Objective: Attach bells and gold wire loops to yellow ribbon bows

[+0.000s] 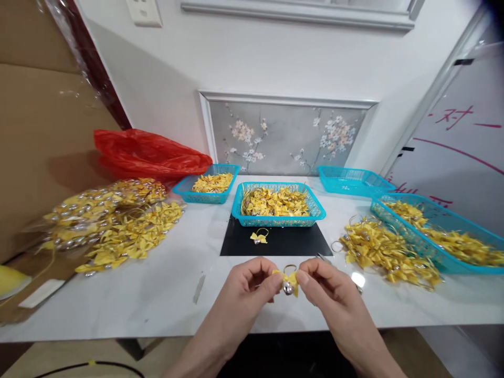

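Note:
Between my two hands, above the front of the white table, is a yellow ribbon bow [293,282] with a silver bell [288,288] and a loop on top. My left hand [252,286] is closed, pinching the bow's left side between thumb and fingers. On the other side, my right hand [329,294] pinches the bow's right end. A second bow with a bell [259,238] lies on the black mat [283,247] just beyond my hands. Part of a thin metal tool [323,258] shows behind my right hand; its kind is hidden.
A blue basket [279,222] full of yellow bows stands behind the mat. Loose bows [388,254] lie at right beside another filled basket [437,247]. Bagged bows [114,220], a red plastic bag [145,155] and a smaller basket [205,197] are at left. Another blue basket [354,181] sits back right.

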`<state>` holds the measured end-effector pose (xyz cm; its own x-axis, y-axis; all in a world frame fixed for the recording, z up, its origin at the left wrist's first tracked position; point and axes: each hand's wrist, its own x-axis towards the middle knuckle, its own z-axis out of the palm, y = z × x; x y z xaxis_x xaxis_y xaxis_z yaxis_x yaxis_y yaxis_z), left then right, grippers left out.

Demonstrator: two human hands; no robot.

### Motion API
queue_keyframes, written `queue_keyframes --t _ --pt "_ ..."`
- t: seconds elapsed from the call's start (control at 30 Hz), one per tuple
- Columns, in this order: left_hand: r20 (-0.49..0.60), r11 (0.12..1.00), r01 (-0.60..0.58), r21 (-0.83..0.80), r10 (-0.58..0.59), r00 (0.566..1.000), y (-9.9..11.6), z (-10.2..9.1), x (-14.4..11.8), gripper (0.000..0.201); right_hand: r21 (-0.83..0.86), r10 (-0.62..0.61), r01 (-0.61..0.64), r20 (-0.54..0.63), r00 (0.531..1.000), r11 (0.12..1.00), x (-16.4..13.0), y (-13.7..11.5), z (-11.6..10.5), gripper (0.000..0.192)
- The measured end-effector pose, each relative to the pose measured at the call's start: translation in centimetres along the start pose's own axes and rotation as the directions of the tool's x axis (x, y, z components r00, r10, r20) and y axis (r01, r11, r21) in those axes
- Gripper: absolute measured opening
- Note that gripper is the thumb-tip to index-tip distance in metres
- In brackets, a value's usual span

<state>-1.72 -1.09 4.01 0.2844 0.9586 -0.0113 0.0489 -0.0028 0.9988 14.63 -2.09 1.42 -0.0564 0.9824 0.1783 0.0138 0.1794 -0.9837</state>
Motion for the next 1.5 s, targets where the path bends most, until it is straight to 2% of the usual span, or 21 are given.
queue_keyframes --t 0.17,0.27,0.4,0.57,0.67,0.8,0.87,0.97,1.03,1.1,1.27,1.37,1.5 --pt "0.011 0.992 0.064 -0.108 -0.063 0.998 -0.1 -0.1 0.1 0.024 0.064 0.021 -0.024 0.061 0.998 0.998 0.4 0.5 -0.7 0.031" --pt "0.031 0.983 0.085 -0.163 -0.081 0.996 -0.3 -0.3 0.0 0.025 0.155 0.067 -0.074 0.051 0.996 0.985 0.6 1.0 -1.3 0.031" --pt "0.037 0.99 0.071 -0.123 -0.067 0.997 -0.3 -0.6 0.0 0.023 0.225 0.12 -0.132 0.065 0.991 0.965 0.8 1.3 -1.6 0.034" --pt "0.078 1.0 0.017 0.003 -0.017 0.997 0.6 -0.5 0.0 0.021 0.325 0.148 -0.219 0.229 0.962 0.92 0.8 0.9 -1.7 0.034" --pt "0.122 0.998 0.03 0.051 -0.036 0.992 0.9 -0.4 0.0 0.022 0.268 0.087 -0.158 0.257 0.962 0.951 0.8 0.7 -1.9 0.025" --pt "0.108 0.997 0.076 -0.006 -0.074 0.991 0.6 -0.4 0.0 0.025 0.116 0.037 -0.059 0.183 0.982 0.991 1.0 0.6 -2.3 0.013" --pt "0.114 0.996 0.08 -0.039 -0.075 0.991 0.4 -0.5 0.0 0.025 0.035 -0.071 0.067 0.134 0.988 0.997 1.1 0.7 -2.3 0.007" --pt "0.163 0.998 0.052 -0.021 -0.048 0.985 0.3 -0.7 -0.1 0.024 -0.041 -0.284 0.285 0.044 0.958 0.958 1.1 1.0 -2.1 0.017" --pt "0.192 1.0 0.014 0.021 -0.017 0.981 0.4 -0.8 -0.1 0.024 -0.036 -0.349 0.348 -0.014 0.937 0.937 1.2 1.2 -2.0 0.022" --pt "0.209 0.998 -0.028 0.058 0.015 0.978 0.6 -0.9 -0.2 0.024 0.017 -0.36 0.361 -0.036 0.932 0.932 1.2 1.5 -2.0 0.024" --pt "0.222 0.992 -0.089 0.091 0.067 0.973 0.8 -1.2 -0.4 0.028 0.17 -0.371 0.367 -0.007 0.929 0.915 1.0 1.8 -1.9 0.027" --pt "0.225 0.989 -0.11 0.102 0.085 0.971 0.6 -1.1 -0.5 0.025 0.186 -0.367 0.358 0.016 0.93 0.915 0.8 1.6 -1.8 0.028" --pt "0.178 0.971 -0.179 0.161 0.15 0.972 0.4 -1.1 -0.7 0.019 0.152 -0.389 0.382 0.018 0.921 0.912 0.5 1.1 -1.8 0.03"
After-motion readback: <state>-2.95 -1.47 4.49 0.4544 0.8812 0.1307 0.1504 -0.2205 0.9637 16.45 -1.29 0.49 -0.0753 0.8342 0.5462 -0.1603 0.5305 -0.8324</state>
